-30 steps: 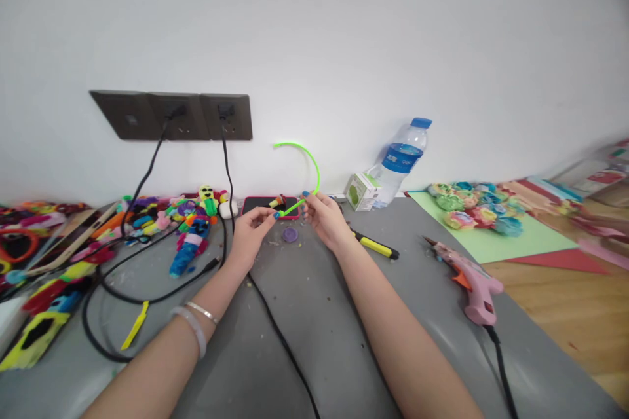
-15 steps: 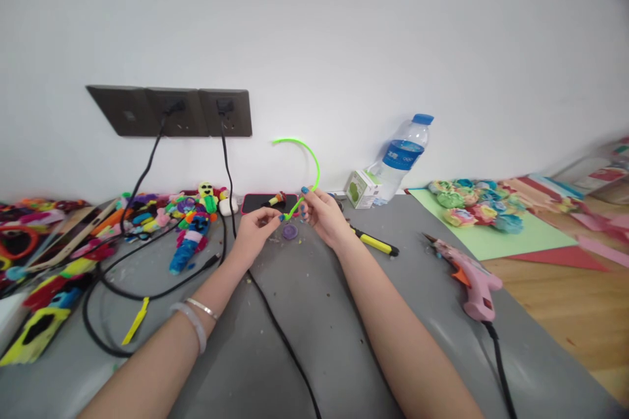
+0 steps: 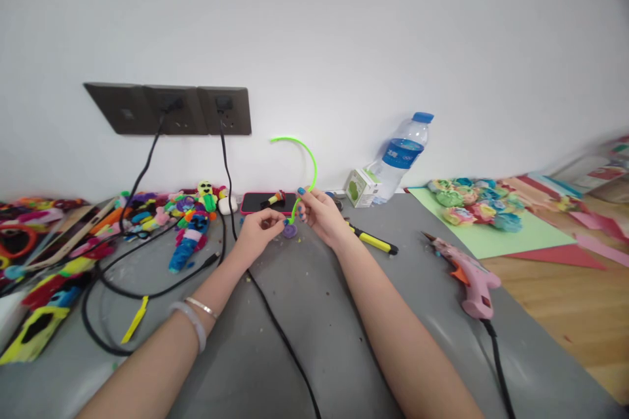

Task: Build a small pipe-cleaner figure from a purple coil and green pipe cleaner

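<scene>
A bright green pipe cleaner curves up and to the left in front of the wall. My right hand pinches it near its lower part. Its small bent lower end touches the fingertips of my left hand, whose thumb and index finger are closed at that end. Just beneath the fingertips a round purple piece lies on the grey table. Behind my hands is a dark phone with a pink edge, with a small colourful figure on it.
Colourful pipe-cleaner figures and black cables cover the left side. At right are a yellow cutter, a small box, a leaning water bottle, a pink glue gun and paper flowers on green paper.
The green pipe cleaner has shifted slightly left, and its lower end is now bent more upright between my fingertips. Both hands have stayed nearly in place.
</scene>
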A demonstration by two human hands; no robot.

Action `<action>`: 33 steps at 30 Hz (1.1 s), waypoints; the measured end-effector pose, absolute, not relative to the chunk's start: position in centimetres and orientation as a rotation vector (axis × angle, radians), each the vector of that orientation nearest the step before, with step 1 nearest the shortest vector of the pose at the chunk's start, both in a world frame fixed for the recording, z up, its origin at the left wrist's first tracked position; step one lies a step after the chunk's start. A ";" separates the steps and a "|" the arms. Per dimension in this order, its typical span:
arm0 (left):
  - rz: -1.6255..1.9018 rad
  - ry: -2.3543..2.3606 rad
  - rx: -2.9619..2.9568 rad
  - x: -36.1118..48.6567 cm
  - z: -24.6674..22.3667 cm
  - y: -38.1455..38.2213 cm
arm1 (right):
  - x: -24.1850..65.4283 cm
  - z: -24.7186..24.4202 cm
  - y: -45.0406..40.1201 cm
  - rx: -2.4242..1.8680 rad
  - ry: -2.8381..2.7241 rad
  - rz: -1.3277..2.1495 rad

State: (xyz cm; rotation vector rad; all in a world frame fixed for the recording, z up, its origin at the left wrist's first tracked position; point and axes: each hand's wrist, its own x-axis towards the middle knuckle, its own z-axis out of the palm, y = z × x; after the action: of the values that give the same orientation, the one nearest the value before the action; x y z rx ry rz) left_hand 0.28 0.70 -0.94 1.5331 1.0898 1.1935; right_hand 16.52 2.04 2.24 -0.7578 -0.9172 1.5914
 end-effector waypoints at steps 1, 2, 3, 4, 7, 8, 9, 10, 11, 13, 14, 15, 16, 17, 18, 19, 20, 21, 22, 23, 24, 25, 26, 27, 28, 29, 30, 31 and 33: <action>1.181 1.086 1.545 0.3 -1.0 0.7 | 16.5 2.3 2.0 -0.759 -0.918 1.595; 1.170 1.083 1.558 0.2 -1.0 0.7 | 16.5 2.3 2.0 -0.758 -0.922 1.599; 1.161 1.078 1.570 0.2 -1.0 0.7 | 16.5 2.3 2.0 -0.756 -0.928 1.603; 1.154 1.072 1.579 0.2 -0.9 0.7 | 16.5 2.3 2.0 -0.752 -0.936 1.606; 1.141 1.059 1.588 0.3 -0.8 0.6 | 16.4 2.3 1.9 -0.743 -0.957 1.617; 1.140 1.055 1.586 0.3 -0.8 0.6 | 16.4 2.3 1.9 -0.740 -0.961 1.619; 1.139 1.053 1.584 0.3 -0.7 0.6 | 16.4 2.3 1.9 -0.738 -0.962 1.620; 1.140 1.054 1.580 0.3 -0.7 0.6 | 16.4 2.3 1.9 -0.737 -0.961 1.620; 1.144 1.055 1.575 0.3 -0.7 0.6 | 16.4 2.2 1.9 -0.738 -0.959 1.618; 1.160 1.059 1.561 0.3 -0.8 0.6 | 16.4 2.2 1.9 -0.739 -0.951 1.612; 1.171 1.065 1.552 0.3 -0.8 0.6 | 16.5 2.2 2.0 -0.740 -0.946 1.607; 1.185 1.074 1.539 0.3 -0.8 0.6 | 16.5 2.2 2.0 -0.743 -0.937 1.597; 1.202 1.085 1.520 0.3 -0.8 0.6 | 16.5 2.2 2.1 -0.749 -0.924 1.581; 1.222 1.100 1.493 0.2 -0.8 0.7 | 16.5 2.2 2.1 -0.756 -0.905 1.560; 1.246 1.115 1.459 0.2 -0.8 0.7 | 16.6 2.2 2.2 -0.764 -0.881 1.534; 1.273 1.129 1.421 0.2 -0.8 0.7 | 16.6 2.3 2.2 -0.772 -0.857 1.507; 1.302 1.138 1.380 0.1 -0.8 0.8 | 16.7 2.3 2.3 -0.778 -0.833 1.481; 1.328 1.146 1.340 0.1 -0.8 0.8 | 16.7 2.4 2.3 -0.783 -0.812 1.461; 1.347 1.154 1.305 0.1 -0.8 0.9 | 16.8 2.4 2.3 -0.788 -0.797 1.448; 1.358 1.162 1.276 0.1 -0.8 0.9 | 16.8 2.5 2.3 -0.793 -0.787 1.440; 1.365 1.169 1.253 0.1 -0.8 0.9 | 16.8 2.5 2.3 -0.800 -0.783 1.438; 1.368 1.176 1.236 0.1 -0.9 0.9 | 16.8 2.5 2.3 -0.805 -0.784 1.441; 1.371 1.178 1.227 0.1 -0.9 0.9 | 16.8 2.5 2.3 -0.808 -0.788 1.446; 1.375 1.176 1.226 0.1 -0.8 0.9 | 16.8 2.5 2.3 -0.810 -0.795 1.451; 1.381 1.168 1.230 0.1 -0.8 0.9 | 16.8 2.4 2.3 -0.811 -0.802 1.456; 1.388 1.157 1.238 0.1 -0.8 0.8 | 16.8 2.3 2.3 -0.811 -0.810 1.461; 1.394 1.147 1.247 0.1 -0.7 0.8 | 16.7 2.2 2.3 -0.810 -0.818 1.465; 1.398 1.138 1.256 0.1 -0.7 0.8 | 16.7 2.2 2.3 -0.810 -0.825 1.469; 1.402 1.130 1.269 0.2 -0.7 0.8 | 16.7 2.1 2.4 -0.808 -0.834 1.474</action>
State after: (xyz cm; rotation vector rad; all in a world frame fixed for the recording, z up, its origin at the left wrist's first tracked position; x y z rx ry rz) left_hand 0.15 0.76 -0.67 1.2688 1.1295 1.4025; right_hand 16.70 2.41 2.05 -0.8077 -0.8336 1.4743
